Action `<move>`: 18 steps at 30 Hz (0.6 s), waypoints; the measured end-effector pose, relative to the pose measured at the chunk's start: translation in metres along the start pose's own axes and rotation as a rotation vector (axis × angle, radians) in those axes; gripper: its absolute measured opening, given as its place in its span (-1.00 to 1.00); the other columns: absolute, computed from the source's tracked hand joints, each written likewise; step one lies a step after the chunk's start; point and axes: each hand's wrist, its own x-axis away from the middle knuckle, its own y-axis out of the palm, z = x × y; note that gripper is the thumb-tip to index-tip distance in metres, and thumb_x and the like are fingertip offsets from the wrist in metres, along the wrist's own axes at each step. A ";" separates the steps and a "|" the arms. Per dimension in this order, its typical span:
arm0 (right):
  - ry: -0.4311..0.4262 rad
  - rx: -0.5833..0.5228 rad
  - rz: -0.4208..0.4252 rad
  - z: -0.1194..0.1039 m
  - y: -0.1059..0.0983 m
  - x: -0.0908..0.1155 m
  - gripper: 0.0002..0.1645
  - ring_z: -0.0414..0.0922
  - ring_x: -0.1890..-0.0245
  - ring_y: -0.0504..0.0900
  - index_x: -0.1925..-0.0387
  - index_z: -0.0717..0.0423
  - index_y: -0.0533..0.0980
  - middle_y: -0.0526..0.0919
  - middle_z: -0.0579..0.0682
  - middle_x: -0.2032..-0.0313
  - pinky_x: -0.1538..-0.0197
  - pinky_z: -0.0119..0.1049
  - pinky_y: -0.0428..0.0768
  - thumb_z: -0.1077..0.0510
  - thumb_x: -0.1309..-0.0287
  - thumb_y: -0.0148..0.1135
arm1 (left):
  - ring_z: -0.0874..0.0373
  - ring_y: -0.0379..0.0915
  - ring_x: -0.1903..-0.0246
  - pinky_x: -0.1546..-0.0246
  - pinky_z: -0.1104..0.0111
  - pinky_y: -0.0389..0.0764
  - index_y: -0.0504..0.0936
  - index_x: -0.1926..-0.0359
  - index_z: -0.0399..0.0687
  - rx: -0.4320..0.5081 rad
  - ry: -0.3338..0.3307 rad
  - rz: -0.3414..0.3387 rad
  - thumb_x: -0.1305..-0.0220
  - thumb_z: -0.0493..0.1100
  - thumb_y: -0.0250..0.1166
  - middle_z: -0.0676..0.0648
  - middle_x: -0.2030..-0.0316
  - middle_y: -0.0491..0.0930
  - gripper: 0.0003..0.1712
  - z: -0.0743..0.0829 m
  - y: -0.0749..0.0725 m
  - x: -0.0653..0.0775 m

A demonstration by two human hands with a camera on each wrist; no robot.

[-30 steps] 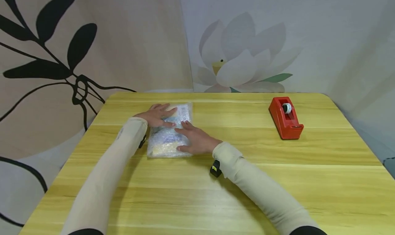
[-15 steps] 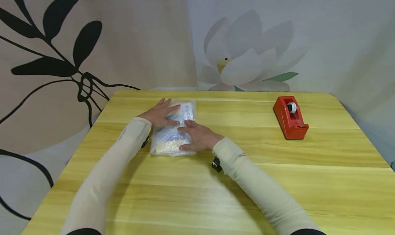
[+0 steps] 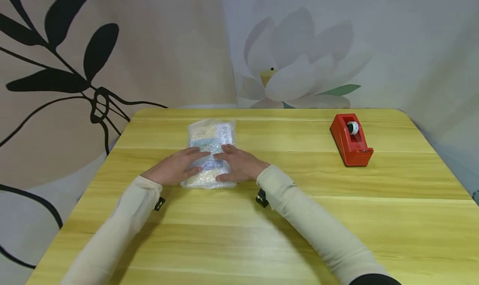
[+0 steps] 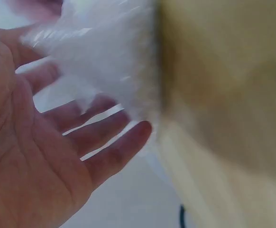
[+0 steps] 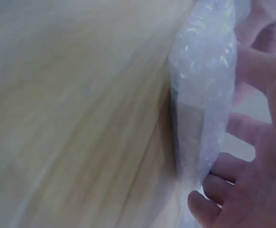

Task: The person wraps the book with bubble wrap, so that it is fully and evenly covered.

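A flat package in clear bubble wrap (image 3: 211,131) lies on the table, with bluish and yellowish patches showing through. My left hand (image 3: 174,166) reaches over its near left side, fingers spread and fairly straight. From the right, my right hand (image 3: 243,165) rests on the near right part with fingers extended. The left wrist view has the left hand (image 4: 38,156) with separated fingers by the blurred bubble wrap (image 4: 109,57). Along the package's edge (image 5: 202,85) in the right wrist view are the right hand's fingers (image 5: 230,168); nothing is gripped.
A red tape dispenser (image 3: 351,139) with a small roll of tape stands at the back right of the wooden table (image 3: 284,235). Behind the table hang backdrops printed with dark leaves (image 3: 101,46) and a pale flower (image 3: 295,73).
My left hand has drawn back from the package's upper left to its near left side, uncovering the far part. The right hand stays where it was on the package.
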 end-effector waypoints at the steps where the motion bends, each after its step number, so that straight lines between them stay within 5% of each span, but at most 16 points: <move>1: 0.000 -0.005 -0.002 0.000 0.000 0.000 -0.10 0.09 -0.63 -0.13 -0.53 -0.10 0.19 -0.07 0.16 -0.60 -0.60 0.01 0.10 -0.30 -0.30 0.22 | -0.42 0.12 -0.45 -0.32 -0.28 0.35 0.28 -0.50 -0.07 0.000 0.008 0.008 -0.51 -0.11 0.12 -0.44 -0.48 0.15 -0.39 0.000 0.002 0.003; 10: -0.006 0.104 -0.025 0.004 0.004 0.005 -0.11 0.09 -0.63 -0.18 -0.58 -0.20 0.07 -0.13 0.10 -0.62 -0.62 0.00 0.05 -0.39 -0.38 0.02 | -0.38 -0.18 -0.55 -0.44 -0.35 0.04 0.19 -0.54 0.00 0.132 0.023 0.013 -0.57 -0.11 0.02 -0.33 -0.57 -0.05 -0.40 -0.012 0.021 0.013; 18: -0.037 0.075 -0.028 0.006 -0.004 0.014 -0.16 0.07 -0.64 -0.27 -0.59 -0.17 0.01 -0.17 0.13 -0.62 -0.62 0.02 0.05 -0.32 -0.45 -0.04 | -0.38 -0.13 -0.54 -0.44 -0.33 0.09 0.22 -0.54 0.04 0.114 0.020 0.032 -0.57 -0.10 0.02 -0.32 -0.57 -0.03 -0.42 -0.010 0.019 0.012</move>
